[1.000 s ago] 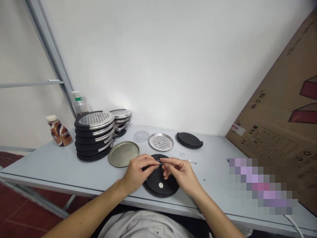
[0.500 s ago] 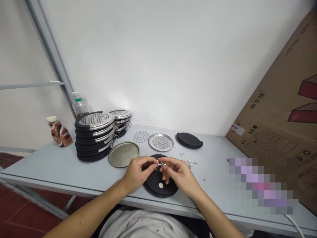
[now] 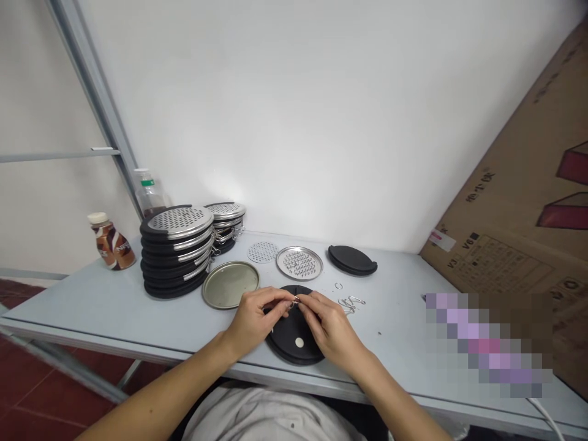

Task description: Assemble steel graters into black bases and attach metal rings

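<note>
My left hand (image 3: 261,317) and my right hand (image 3: 328,323) meet over a round black disc (image 3: 287,343) near the table's front edge. Both pinch a thin metal wire hook (image 3: 296,301) between thumb and fingertips; the fingers hide most of it. A pale round spot (image 3: 299,342) shows on the disc's upper face. Right of my right hand lie several loose wire hooks (image 3: 353,304) and a small metal ring (image 3: 339,286). Behind the hands are a round grater plate (image 3: 299,263) with a raised rim, a flat perforated disc (image 3: 262,252) and a shallow olive-coloured metal lid (image 3: 231,285).
A tall stack of black-rimmed round graters (image 3: 174,257) stands at the left, with a smaller stack (image 3: 225,223) behind it. Further left are a brown drink bottle (image 3: 111,242) and a clear bottle (image 3: 149,195). Another black disc (image 3: 353,260) lies at the back. A large cardboard box (image 3: 519,245) leans at the right.
The right hand's fingers have closed in and now cover more of the wire hook, with its lower fingers tucked away. The left hand has barely moved.
</note>
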Motion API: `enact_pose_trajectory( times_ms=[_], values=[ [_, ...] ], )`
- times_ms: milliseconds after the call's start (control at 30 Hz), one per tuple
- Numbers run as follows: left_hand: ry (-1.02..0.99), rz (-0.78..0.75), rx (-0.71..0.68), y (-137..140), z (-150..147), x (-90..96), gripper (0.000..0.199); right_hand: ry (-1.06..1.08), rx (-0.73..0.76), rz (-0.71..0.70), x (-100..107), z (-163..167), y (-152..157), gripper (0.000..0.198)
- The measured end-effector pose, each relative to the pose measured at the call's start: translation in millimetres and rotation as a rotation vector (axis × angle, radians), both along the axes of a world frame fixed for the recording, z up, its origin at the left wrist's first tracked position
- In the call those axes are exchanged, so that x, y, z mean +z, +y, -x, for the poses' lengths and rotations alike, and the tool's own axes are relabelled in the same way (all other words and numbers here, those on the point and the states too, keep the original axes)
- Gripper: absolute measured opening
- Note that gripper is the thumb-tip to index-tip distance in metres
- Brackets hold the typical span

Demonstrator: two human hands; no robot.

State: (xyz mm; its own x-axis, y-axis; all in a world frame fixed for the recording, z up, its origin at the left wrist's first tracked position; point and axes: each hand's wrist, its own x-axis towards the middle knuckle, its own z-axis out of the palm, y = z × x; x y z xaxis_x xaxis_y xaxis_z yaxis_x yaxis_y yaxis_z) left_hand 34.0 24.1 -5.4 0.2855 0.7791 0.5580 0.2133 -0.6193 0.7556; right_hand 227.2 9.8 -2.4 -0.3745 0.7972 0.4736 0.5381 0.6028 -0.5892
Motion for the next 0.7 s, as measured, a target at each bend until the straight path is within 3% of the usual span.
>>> enact_pose_trajectory(
  times_ms=[267,700],
  values=[
    [0.096,-0.056,0.088,-0.6,-0.9,2.9,0.007,-0.001,0.001,0.016,1.3,0.1,-1.8,0.022],
    [0.084,-0.162,0.038,-0.4,-2.3,2.9,0.01,-0.031,0.032,0.013,1.3,-1.8,-2.7,0.024]
  ],
)
